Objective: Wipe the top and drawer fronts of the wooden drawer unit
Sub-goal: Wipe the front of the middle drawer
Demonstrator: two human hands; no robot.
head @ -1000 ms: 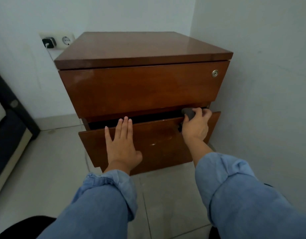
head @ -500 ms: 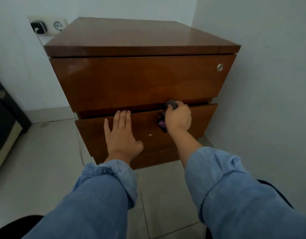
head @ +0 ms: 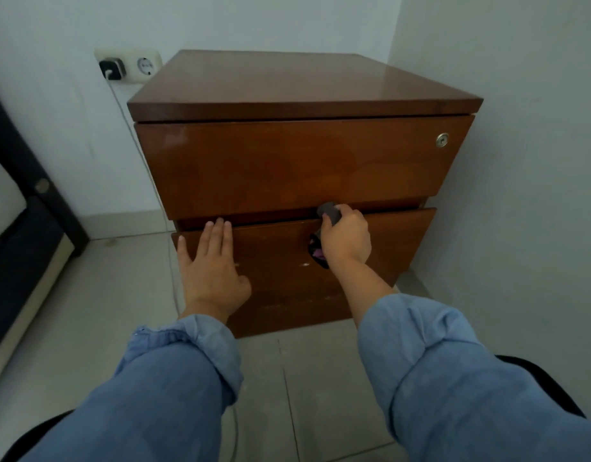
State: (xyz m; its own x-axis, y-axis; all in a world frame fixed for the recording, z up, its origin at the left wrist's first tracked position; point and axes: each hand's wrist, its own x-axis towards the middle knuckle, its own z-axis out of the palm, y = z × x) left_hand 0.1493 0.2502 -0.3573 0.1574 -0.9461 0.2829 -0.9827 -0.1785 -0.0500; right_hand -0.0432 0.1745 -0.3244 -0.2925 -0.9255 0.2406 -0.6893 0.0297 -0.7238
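Observation:
A glossy brown wooden drawer unit [head: 297, 85] stands in the corner of the room. Its upper drawer front [head: 287, 165] carries a small round lock [head: 442, 140] at the right. The lower drawer front [head: 397, 241] sits almost flush under it. My left hand [head: 210, 268] lies flat with straight fingers against the left part of the lower front. My right hand [head: 345, 238] grips a dark cloth [head: 329, 210] at the top edge of the lower drawer, near its middle. A bit of the cloth hangs below my fist.
A wall socket [head: 129, 66] with a black plug sits left of the unit, and a thin white cable [head: 144, 168] runs down along the unit's left side. A dark piece of furniture [head: 24, 228] stands at the left. The white wall [head: 520, 161] is close on the right. Tiled floor lies below.
The lower drawer, open a gap one second ago, has been pushed nearly closed. My right hand with the cloth has slid left along its top edge.

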